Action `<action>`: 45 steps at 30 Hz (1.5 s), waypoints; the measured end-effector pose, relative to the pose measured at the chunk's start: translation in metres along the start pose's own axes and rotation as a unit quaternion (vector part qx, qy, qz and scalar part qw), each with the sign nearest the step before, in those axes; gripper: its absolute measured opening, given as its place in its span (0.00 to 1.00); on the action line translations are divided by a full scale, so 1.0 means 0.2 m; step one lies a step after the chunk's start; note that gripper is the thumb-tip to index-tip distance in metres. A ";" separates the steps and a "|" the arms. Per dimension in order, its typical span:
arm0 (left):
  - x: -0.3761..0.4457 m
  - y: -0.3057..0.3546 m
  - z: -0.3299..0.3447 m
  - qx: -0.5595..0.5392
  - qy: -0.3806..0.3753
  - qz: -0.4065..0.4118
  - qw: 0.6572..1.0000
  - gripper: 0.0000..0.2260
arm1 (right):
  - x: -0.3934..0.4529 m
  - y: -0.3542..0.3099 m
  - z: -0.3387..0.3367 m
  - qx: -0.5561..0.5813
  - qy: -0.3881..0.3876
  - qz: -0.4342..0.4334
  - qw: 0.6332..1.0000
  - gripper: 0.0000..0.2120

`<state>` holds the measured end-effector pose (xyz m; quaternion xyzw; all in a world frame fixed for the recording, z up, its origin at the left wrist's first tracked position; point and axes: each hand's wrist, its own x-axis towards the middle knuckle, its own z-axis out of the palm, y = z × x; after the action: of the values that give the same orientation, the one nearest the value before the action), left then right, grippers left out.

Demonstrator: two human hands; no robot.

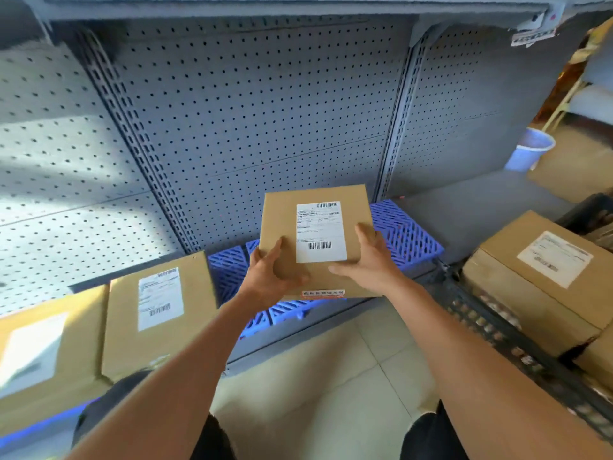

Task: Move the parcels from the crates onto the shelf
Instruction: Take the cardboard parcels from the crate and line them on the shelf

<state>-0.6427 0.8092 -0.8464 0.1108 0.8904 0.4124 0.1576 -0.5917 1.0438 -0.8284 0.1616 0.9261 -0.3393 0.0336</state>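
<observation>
I hold a brown cardboard parcel [285, 220] with a white shipping label between both hands, just above the blue slatted mat [404, 234] on the bottom shelf. My left hand [270, 273] grips its near left corner; my right hand [371, 260] grips its near right edge. Two labelled parcels lie on the shelf to the left, one beside the gap [159, 310] and one at the far left [39, 353]. On the right, a dark plastic crate [497, 330] holds another labelled parcel [537, 270].
A grey pegboard back panel [252, 127] rises behind the shelf, with an upper shelf [265, 8] overhead. A blue bucket [530, 149] stands on the floor at the right end. Pale floor tiles [315, 386] lie below, between my knees.
</observation>
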 end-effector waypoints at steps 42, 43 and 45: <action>0.03 -0.61 0.09 0.223 0.064 -0.173 0.957 0.33 | 0.31 0.11 0.82 -0.077 -0.118 -0.095 0.985 0.41; 0.03 -0.60 0.09 0.221 0.070 -0.164 0.959 0.33 | 0.32 0.11 0.82 -0.082 -0.117 -0.094 0.985 0.41; 0.03 -0.59 0.07 0.214 0.091 -0.144 0.962 0.32 | 0.32 0.11 0.82 -0.082 -0.117 -0.091 0.986 0.40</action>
<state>-0.6511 0.7468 -0.9465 -0.0257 0.9749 0.1940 0.1065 -0.6530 0.9727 -0.9795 0.0322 0.9513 -0.2805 0.1239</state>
